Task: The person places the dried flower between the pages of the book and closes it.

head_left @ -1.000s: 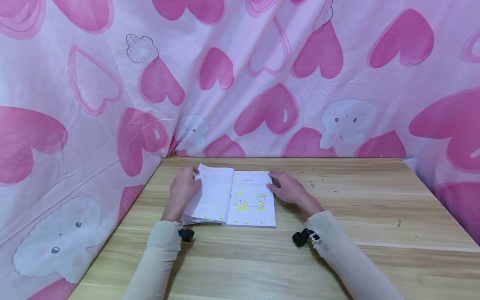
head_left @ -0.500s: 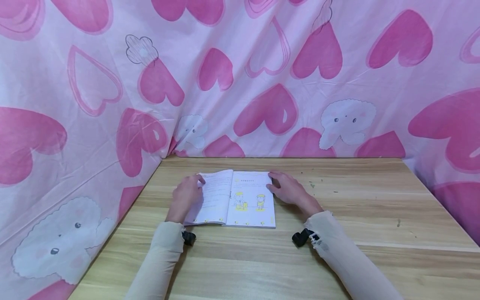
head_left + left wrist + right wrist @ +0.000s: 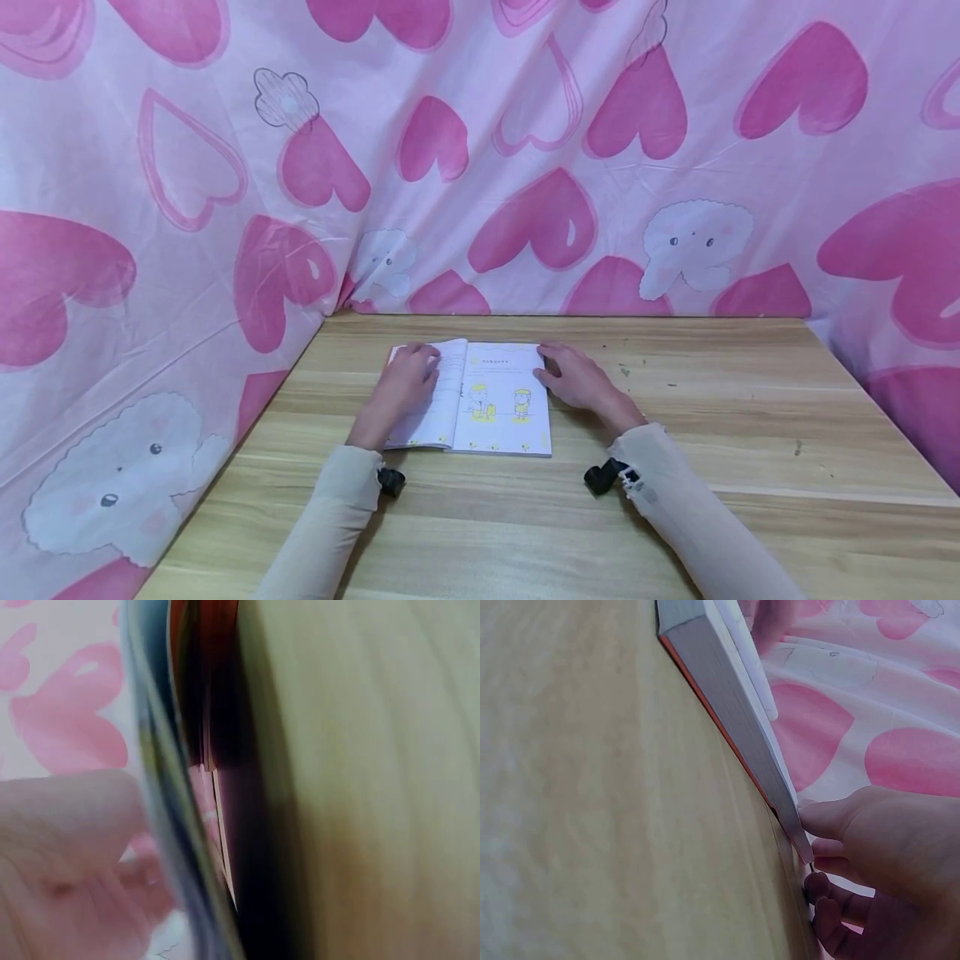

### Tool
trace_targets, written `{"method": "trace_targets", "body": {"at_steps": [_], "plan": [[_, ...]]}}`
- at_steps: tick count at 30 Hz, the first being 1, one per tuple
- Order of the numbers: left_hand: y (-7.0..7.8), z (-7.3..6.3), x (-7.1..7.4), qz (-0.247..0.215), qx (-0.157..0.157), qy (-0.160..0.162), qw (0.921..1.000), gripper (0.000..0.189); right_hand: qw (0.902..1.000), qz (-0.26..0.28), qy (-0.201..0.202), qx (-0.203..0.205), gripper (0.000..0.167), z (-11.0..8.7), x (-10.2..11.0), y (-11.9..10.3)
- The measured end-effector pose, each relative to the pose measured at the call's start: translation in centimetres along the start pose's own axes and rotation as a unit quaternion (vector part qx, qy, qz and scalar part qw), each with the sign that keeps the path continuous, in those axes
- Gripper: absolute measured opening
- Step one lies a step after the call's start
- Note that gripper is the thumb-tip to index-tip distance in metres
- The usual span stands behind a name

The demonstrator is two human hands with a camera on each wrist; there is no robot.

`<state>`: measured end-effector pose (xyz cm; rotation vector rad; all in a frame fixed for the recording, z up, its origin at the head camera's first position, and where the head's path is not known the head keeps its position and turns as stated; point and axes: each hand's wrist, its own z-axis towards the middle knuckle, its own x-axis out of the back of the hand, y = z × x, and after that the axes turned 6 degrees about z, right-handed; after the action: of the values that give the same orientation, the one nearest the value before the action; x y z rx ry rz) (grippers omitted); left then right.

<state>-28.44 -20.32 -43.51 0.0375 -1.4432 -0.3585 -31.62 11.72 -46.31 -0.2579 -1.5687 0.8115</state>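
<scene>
An open book point(image 3: 501, 435) lies on the wooden table, its right page printed with yellow cartoon figures and a line of text. My left hand point(image 3: 405, 382) rests over the left page and covers much of it, fingers towards the top. In the left wrist view, that hand point(image 3: 71, 862) lies against the pages, which bow up from the table. My right hand point(image 3: 576, 375) holds the book's upper right edge. The right wrist view has its thumb on the page and its fingers at the edge of the thick page block point(image 3: 731, 712), above an orange cover.
The wooden table point(image 3: 712, 433) reaches back to a pink cloth point(image 3: 525, 83) with hearts and white puppy figures, which also hangs along the left and right sides. A black wrist camera point(image 3: 392, 482) sits on the left sleeve, another black camera point(image 3: 600, 477) on the right.
My left hand has moved right from the left page's outer edge onto the page. The raised left pages have come down flatter. The right hand stays in place.
</scene>
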Motion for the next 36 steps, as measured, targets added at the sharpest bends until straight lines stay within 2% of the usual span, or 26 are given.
{"method": "trace_targets", "body": {"at_steps": [2, 4, 9, 14, 20, 26, 36], "plan": [[0.2, 0.2, -0.2, -0.01, -0.038, -0.002, 0.9992, 0.033, 1.0, 0.0, 0.0, 0.001, 0.06, 0.0, 0.0, 0.0], [0.4, 0.2, -0.3, -0.019, -0.052, -0.015, 0.9984, 0.034, 1.0, 0.0, -0.001, 0.002, 0.06, 0.0, 0.0, -0.1], [0.7, 0.0, -0.3, -0.025, -0.026, -0.041, 0.9985, 0.049, 0.9999, 0.009, 0.0, 0.004, 0.061, -0.1, 0.0, -0.4], [0.8, -0.2, -0.3, -0.019, -0.019, -0.042, 0.9987, 0.058, 0.9992, 0.034, 0.015, 0.01, 0.055, -0.5, 0.8, -0.2], [0.8, 0.0, -0.4, -0.022, -0.011, -0.055, 0.9982, 0.058, 0.9942, 0.092, 0.046, -0.029, 0.046, -1.4, 2.9, 0.5], [0.7, 0.3, -0.5, -0.028, -0.011, -0.062, 0.9976, 0.059, 0.9953, 0.044, 0.084, -0.018, 0.043, -2.2, 4.6, 2.2], [0.7, 0.2, -0.5, -0.036, -0.013, -0.068, 0.997, 0.059, 0.9974, 0.021, 0.064, -0.026, 0.035, -4.2, 6.5, 5.5]]}}
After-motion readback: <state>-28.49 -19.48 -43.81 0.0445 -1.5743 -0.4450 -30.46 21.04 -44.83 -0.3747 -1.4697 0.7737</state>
